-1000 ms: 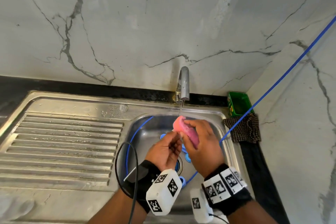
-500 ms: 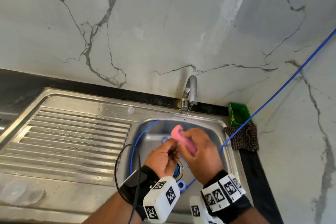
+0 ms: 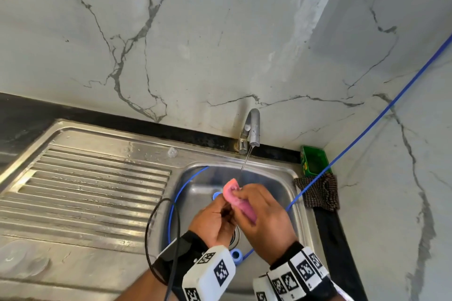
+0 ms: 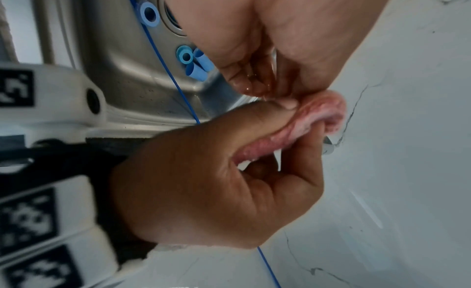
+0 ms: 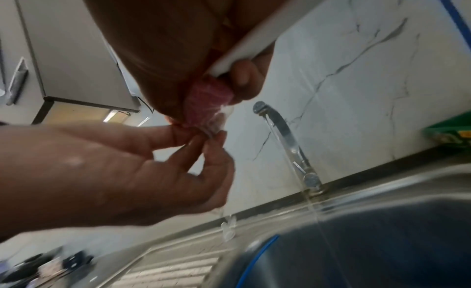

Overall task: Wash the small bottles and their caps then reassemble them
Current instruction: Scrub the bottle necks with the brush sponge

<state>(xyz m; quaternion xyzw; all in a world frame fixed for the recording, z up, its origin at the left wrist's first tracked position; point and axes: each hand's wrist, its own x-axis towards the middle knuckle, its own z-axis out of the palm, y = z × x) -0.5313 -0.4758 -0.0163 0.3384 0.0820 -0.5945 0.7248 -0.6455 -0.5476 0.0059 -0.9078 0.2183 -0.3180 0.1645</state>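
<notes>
Scrubbing over the sink (image 3: 281,173), the right hand (image 3: 266,217) grips a soft pink sponge (image 3: 232,194) while the left hand (image 3: 215,222) pinches a small clear bottle (image 5: 216,121) against it, just near of the thin stream from the tap (image 3: 253,127). Wet fingers on slick clear plastic could, I judge, let the bottle slip and drop toward the drain. Several blue caps (image 4: 193,64), small ribbed rings and tubes, lie on the shiny steel basin floor below. A blue cable (image 3: 367,137) crosses the sink's right rim.
</notes>
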